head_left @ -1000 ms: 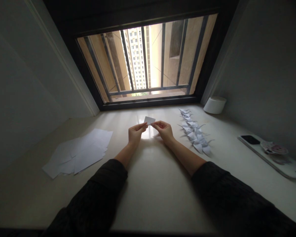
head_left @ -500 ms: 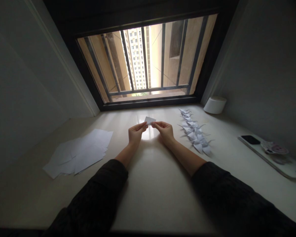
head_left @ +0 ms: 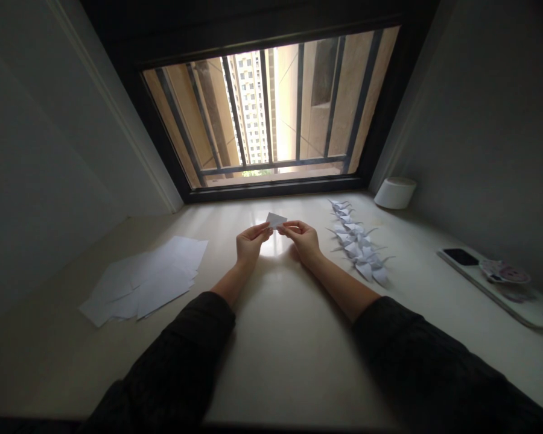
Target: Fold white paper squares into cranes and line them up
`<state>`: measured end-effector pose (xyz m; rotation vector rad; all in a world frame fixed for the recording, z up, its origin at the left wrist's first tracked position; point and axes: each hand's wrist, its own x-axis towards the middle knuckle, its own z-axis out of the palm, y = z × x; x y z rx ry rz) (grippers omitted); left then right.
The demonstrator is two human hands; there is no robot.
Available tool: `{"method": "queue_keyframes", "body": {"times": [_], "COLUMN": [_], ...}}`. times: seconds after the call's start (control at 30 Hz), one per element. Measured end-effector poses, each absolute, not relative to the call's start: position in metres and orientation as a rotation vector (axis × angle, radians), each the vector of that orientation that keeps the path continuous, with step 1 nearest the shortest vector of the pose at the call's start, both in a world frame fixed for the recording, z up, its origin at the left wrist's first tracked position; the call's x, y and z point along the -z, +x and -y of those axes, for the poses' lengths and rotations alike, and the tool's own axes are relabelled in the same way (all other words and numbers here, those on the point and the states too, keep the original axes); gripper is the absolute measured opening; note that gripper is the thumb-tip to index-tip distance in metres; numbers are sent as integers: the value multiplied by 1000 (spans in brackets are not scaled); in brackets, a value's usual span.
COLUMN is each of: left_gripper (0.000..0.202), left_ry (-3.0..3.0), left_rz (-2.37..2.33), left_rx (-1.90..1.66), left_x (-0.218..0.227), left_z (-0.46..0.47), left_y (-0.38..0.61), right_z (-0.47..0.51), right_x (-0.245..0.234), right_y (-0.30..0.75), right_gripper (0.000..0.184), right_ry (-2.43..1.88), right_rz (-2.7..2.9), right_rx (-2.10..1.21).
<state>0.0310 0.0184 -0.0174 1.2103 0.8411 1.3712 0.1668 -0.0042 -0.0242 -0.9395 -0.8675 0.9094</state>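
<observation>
Fingers (head_left: 261, 232) of both hands are pinched together on a small folded piece of white paper (head_left: 276, 220), the left hand (head_left: 251, 246) and the right hand (head_left: 305, 241) gripping it from either side, with the paper's tip poking up between them above a glossy cream countertop (head_left: 289, 361). Its creases are too small to read. What's done lies to the right: a long row of folded paper cranes (head_left: 357, 241), overlapping too closely to count with 100% certainty. What's left lies to the left: a loose spread of flat white paper sheets (head_left: 140, 280), still unfolded. Further right sit a white cylindrical container (head_left: 394, 193) and a black phone (head_left: 460, 257) on a white pad (head_left: 520, 304) — neither within reach of the fingers.
</observation>
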Motion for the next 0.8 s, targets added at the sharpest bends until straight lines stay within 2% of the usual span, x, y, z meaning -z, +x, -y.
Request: {"method": "queue_keyframes", "body": {"times": [0.33, 0.57, 0.8], "left_gripper": [33, 53, 43], "left_ry": [1222, 1348, 1363], "left_rz": [-798, -846, -875], "left_rx": [-1313, -1296, -1235], "left_x": [23, 19, 21], "left_z": [-25, -21, -24], "left_y": [30, 29, 29], "right_z": [0, 3, 3], "right_x": [28, 28, 30], "right_y": [165, 168, 170], "right_gripper": [41, 45, 42], "right_ry": [-883, -983, -1043], "right_rz": [823, 922, 1020], "right_rx": [-919, -801, -744]}}
